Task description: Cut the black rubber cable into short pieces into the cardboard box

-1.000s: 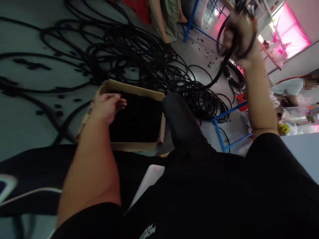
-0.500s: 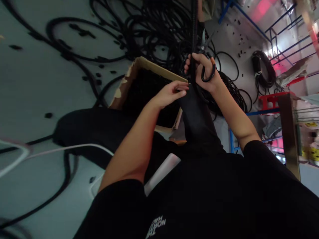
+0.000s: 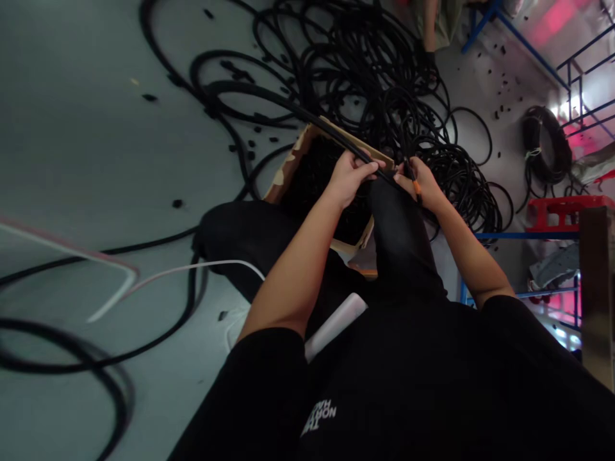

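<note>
Across a grey-green floor (image 3: 144,147) lies a large tangle of black tubing (image 3: 355,57), looped and heaped beyond the person's knees, with loose curves reaching to the left. Blue metal frames (image 3: 528,48) stand on the right. The person wears black, with one dark-clad leg (image 3: 403,243) next to an open cardboard box (image 3: 288,163) full of small dark pieces. To the right are a tied black coil (image 3: 548,144) and a red stool (image 3: 552,213). At the top, another person's arm (image 3: 430,29) reaches down toward the tangle.

One black tube (image 3: 307,115) slants over the far rim of the box, from a loop at upper left down to the hands, just above the knee. The left hand (image 3: 353,176) has its grip closed on this tube, thumb pressed on top. The right hand (image 3: 419,182), close beside it, has its fingertips drawn in near the tube's end; its grip is also closed, around scissors (image 3: 416,186) with an orange part. Their blades are hard to make out. Small black bits (image 3: 177,203) dot the floor.
</note>
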Motion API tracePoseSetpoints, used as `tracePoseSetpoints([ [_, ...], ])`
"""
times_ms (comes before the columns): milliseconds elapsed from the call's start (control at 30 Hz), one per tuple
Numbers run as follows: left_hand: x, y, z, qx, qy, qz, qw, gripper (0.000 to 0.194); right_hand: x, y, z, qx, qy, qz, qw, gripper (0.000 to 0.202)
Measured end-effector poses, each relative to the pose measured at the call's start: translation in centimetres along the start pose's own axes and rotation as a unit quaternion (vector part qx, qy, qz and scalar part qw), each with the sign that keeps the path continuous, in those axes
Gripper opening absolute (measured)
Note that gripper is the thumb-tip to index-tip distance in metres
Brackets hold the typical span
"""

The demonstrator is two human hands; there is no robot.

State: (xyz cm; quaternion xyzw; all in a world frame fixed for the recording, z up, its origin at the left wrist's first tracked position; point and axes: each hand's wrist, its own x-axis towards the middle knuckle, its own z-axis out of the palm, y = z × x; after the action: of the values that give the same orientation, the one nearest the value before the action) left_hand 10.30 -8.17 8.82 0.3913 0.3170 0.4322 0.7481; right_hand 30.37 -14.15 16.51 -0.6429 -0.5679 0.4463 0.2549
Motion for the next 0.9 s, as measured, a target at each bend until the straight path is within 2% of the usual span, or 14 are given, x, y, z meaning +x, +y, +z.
tracePoseSetpoints([
  [100, -0.5, 0.6, -0.5, -0.021, -0.005, -0.011, 1.0, 0.059, -1.4, 1.2, 1.4, 0.01, 0.015, 0.002, 1.0, 0.065],
  [167, -0.5, 0.5, -1.0, -0.044, 0.002, -0.019, 0.999, 0.055, -1.8, 1.6, 2.9, 0.037, -0.007, -0.002, 0.999, 0.063],
  [267, 0.4, 0.2, -2.4, -0.107, 0.073, -0.032, 0.991, 0.045, -2.8, 1.8, 4.4, 0.079, -0.003, -0.025, 0.997, 0.061],
  [333, 1.5, 0.2, -3.8, -0.153, 0.146, -0.034, 0.977, 0.036, -4.4, 1.8, 4.2, 0.096, -0.022, -0.032, 0.995, 0.061],
  [400, 2.6, 0.4, -5.2, -0.189, 0.213, -0.028, 0.958, 0.031, -6.9, 1.9, 2.6, 0.1, -0.071, -0.026, 0.992, 0.063],
  [500, 3.7, 0.8, -7.2, -0.222, 0.289, -0.024, 0.931, 0.026, -12.1, 3.1, -1.7, 0.076, -0.119, 0.008, 0.99, 0.059],
  [600, 3.9, 0.7, -8.7, -0.235, 0.342, -0.032, 0.909, 0.024, -17.5, 6.4, -6.7, 0.052, -0.096, 0.079, 0.991, 0.055],
  [733, 3.9, 0.5, -10.8, -0.192, 0.363, -0.016, 0.912, 0.039, -24.1, 12.8, -11.3, 0.053, 0.01, 0.19, 0.98, 0.056],
  [833, 4.0, 0.9, -12.6, -0.113, 0.352, -0.023, 0.929, 0.046, -28.3, 17.3, -13.1, 0.053, -0.002, 0.233, 0.971, 0.048],
  [900, 4.0, 1.4, -13.6, -0.074, 0.343, -0.035, 0.936, 0.049, -31.1, 19.7, -13.6, 0.065, -0.015, 0.251, 0.966, 0.045],
])
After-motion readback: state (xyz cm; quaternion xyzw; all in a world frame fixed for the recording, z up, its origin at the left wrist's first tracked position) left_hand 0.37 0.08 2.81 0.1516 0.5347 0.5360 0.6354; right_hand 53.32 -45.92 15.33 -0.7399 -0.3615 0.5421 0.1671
